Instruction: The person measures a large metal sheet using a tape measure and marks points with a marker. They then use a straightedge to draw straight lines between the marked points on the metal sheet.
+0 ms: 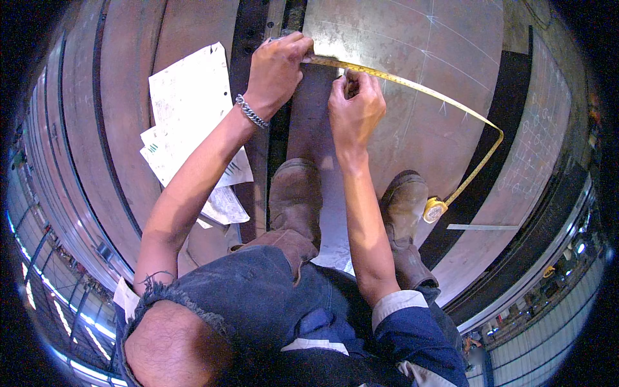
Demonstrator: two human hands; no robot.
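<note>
My left hand (pixel 276 72), with a chain bracelet at its wrist, is closed on the end of a yellow tape measure (pixel 412 84) at the edge of a steel plate (pixel 393 138). The blade runs right across the plate, bends sharply, and comes back to its round yellow case (pixel 435 209) beside my right boot. Just below the blade, my right hand (pixel 358 106) is pinched, its fingertips close to the graduations. Whatever those fingers hold is too hidden to name. Thin white lines and tick marks show on the plate.
Several printed paper sheets (pixel 191 97) lie on the steel left of my left forearm. A dark gap (pixel 278 122) runs between the plates. My boots (pixel 295 193) stand on either side of my right forearm. A thin metal strip (pixel 483 227) lies at right, near another chalk-marked plate (pixel 538 145).
</note>
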